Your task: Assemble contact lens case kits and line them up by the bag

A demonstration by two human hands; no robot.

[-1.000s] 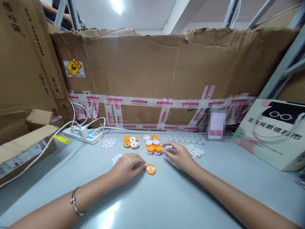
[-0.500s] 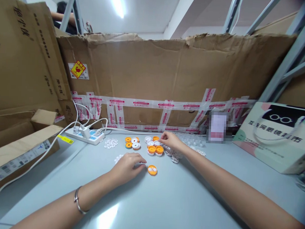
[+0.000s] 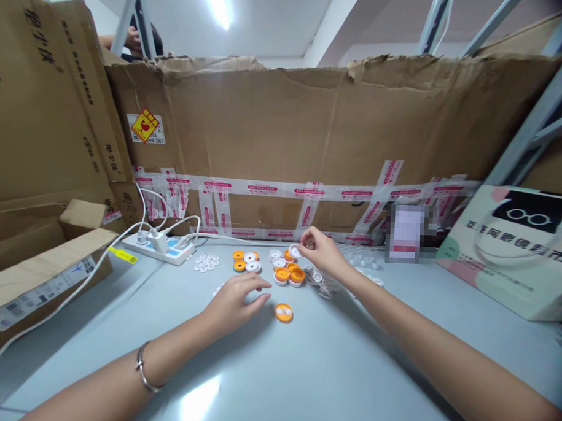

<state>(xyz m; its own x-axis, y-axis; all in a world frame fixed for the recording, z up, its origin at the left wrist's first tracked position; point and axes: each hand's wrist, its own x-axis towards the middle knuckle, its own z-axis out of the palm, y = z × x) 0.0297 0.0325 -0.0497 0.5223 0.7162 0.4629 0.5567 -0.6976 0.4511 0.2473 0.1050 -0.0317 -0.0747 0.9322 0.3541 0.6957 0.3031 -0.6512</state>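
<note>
My right hand pinches a white round cap at its rim, lifted above a cluster of stacked orange and white round caps. My left hand hovers over the table with thumb and fingers apart, holding nothing. Just right of its fingertips lies an orange round cap with two small white pieces inside. Another group of orange and white caps sits behind my left hand. Beneath my right wrist is a pile of white plastic parts, partly covered by the forearm.
Small white discs lie near a white power strip with plugged-in cables. An open cardboard box stands at left, a paper bag with glasses print at right. Tall cardboard closes the back; a person is partly visible beyond it.
My right hand has risen slightly from the cluster with a white round cap in its fingers. My left hand's thumb and fingers have spread wider. The view has shifted a little.
</note>
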